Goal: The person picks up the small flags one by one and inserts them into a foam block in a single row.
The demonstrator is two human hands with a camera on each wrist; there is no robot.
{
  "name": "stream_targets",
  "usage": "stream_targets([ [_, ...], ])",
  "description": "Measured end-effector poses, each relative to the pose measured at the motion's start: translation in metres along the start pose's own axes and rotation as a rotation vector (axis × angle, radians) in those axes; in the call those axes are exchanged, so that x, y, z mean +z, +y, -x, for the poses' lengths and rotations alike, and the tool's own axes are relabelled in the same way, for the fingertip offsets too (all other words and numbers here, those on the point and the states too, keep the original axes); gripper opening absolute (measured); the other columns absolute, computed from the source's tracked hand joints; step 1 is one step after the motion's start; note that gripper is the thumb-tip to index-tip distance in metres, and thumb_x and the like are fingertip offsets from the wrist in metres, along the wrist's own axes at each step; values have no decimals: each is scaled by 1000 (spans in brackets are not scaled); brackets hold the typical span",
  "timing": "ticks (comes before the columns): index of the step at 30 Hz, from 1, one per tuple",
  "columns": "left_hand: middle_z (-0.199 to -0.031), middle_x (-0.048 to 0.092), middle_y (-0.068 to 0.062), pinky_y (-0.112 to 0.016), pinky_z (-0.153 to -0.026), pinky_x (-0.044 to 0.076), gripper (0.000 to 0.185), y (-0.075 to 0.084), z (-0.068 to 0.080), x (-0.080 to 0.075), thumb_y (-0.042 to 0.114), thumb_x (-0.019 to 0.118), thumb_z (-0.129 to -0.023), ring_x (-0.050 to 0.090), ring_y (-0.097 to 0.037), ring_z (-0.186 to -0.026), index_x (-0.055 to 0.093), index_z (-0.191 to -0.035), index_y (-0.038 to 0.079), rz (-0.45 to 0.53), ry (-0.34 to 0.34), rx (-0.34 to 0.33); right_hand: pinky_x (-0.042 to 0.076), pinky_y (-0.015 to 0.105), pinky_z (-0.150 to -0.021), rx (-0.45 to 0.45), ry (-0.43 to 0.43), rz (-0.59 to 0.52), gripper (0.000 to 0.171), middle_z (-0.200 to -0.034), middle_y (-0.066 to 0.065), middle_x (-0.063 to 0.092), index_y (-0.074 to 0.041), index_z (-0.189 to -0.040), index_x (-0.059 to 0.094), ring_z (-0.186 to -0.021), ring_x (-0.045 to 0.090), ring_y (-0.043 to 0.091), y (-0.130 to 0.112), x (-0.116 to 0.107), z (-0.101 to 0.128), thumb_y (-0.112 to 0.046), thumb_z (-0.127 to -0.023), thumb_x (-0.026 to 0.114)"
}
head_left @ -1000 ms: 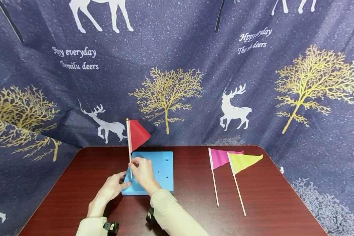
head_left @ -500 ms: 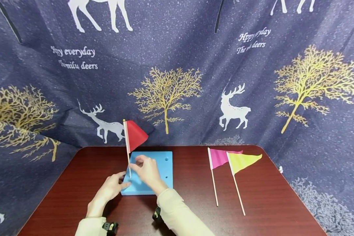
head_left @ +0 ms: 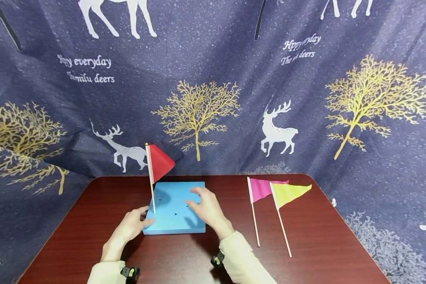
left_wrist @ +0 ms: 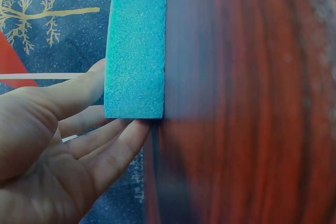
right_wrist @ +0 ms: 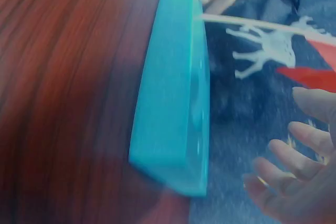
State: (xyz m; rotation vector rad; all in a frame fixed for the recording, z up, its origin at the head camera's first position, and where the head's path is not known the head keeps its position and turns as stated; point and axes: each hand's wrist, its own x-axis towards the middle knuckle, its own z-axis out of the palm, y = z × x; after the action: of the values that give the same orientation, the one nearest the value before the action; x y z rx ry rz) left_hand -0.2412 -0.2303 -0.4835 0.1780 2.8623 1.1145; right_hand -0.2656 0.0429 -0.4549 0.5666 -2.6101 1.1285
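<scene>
A red triangular flag (head_left: 159, 163) stands on its thin pale stick, leaning slightly left, in the near-left part of a flat blue foam block (head_left: 182, 228). At the block's left edge my left hand (head_left: 129, 225) steadies it: in the left wrist view the thumb lies over the top face and the fingers (left_wrist: 118, 153) meet the end face. My right hand (head_left: 208, 208) hovers over the right part of the block, fingers apart, holding nothing. In the right wrist view the right hand (right_wrist: 294, 166) is loosely spread, away from the stick. Small holes show in the block's top.
On the right of the dark red wooden table (head_left: 230, 236) lie a magenta flag (head_left: 260, 190) and a yellow flag (head_left: 289, 194), side by side, sticks toward me. A dark blue cloth (head_left: 213, 59) printed with deer and trees hangs behind the table.
My right hand has let go of the red flag's stick and moved right across the block. The flag stays standing, tilted a little more left. My left hand keeps its place on the block.
</scene>
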Motion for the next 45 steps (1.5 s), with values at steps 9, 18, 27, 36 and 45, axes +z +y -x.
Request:
stream_targets([
  [9,-114,62,-23,-41,-75,53,59,-2,-1,0,16,72,-90,63,-31,-95,48,-134,-14,2,-1,3,46,43,-93,2,59,34,28,-111,10,67,-5,-113,68,-109,61,28,27,-43,27,-14,-87,71],
  [18,-115,62,-21,-41,-75,53,59,-3,-2,4,17,73,-89,62,-30,-95,49,-135,-11,9,0,-18,46,46,-92,95,121,111,26,-108,12,67,-4,-109,69,-107,61,31,59,-71,48,-12,-86,72],
  [27,-112,63,-20,-39,-72,53,59,-2,0,1,16,73,-88,62,-27,-91,49,-134,-12,1,6,-7,49,48,-84,243,177,152,23,-99,11,71,-3,-105,71,-96,66,31,84,-91,65,-10,-83,74],
  [36,-115,62,-21,-39,-72,53,60,-5,0,2,18,73,-88,61,-29,-94,49,-135,-12,6,0,-11,50,48,-78,347,96,241,22,-89,11,70,1,-102,72,-85,66,32,99,-108,68,-11,-82,74],
  [45,-113,62,-20,-39,-72,53,60,-4,-1,2,18,74,-88,62,-28,-92,49,-134,-12,10,6,-13,49,49,-72,421,-26,345,18,-87,16,70,-2,-89,74,-82,65,38,110,-118,62,-14,-75,76],
])
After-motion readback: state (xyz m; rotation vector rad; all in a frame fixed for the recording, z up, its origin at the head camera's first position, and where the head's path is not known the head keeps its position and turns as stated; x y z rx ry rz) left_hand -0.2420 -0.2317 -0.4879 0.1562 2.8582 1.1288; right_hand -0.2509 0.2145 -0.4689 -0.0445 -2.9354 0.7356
